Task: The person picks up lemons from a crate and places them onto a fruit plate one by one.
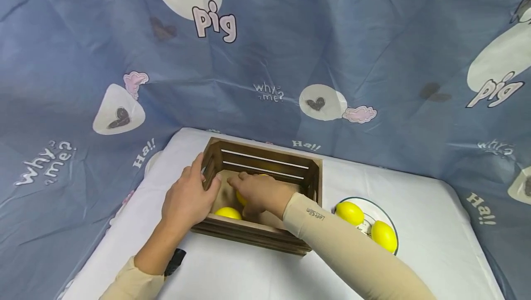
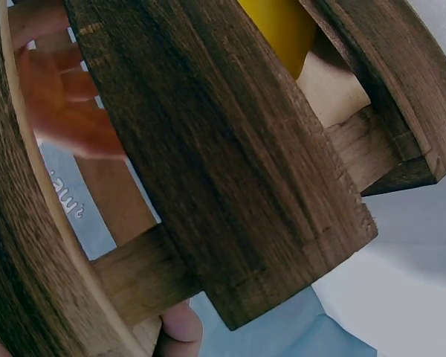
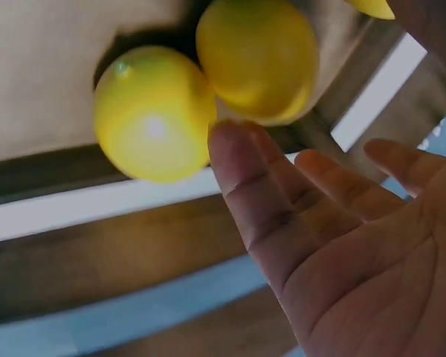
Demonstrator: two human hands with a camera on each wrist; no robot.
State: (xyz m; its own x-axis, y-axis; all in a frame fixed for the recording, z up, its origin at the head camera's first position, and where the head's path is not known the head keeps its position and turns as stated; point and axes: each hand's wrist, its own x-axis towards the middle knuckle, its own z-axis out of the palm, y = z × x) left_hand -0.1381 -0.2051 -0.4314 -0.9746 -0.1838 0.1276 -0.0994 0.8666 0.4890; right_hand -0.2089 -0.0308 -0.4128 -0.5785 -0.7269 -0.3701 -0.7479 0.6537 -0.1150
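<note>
Lengthwise, the crate (image 1: 257, 236) runs sideways; right fingers (image 3: 247, 186) spread beside lemons (image 3: 156, 111) (left fingers (image 1: 196, 167) grip crate).

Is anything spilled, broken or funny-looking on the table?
Nothing stands out. The wooden crate stands upright with lemons inside. The plate beside it holds two more lemons. I see no spill or crack, though the right sleeve hides part of the plate and the hands hide part of the crate.
</note>
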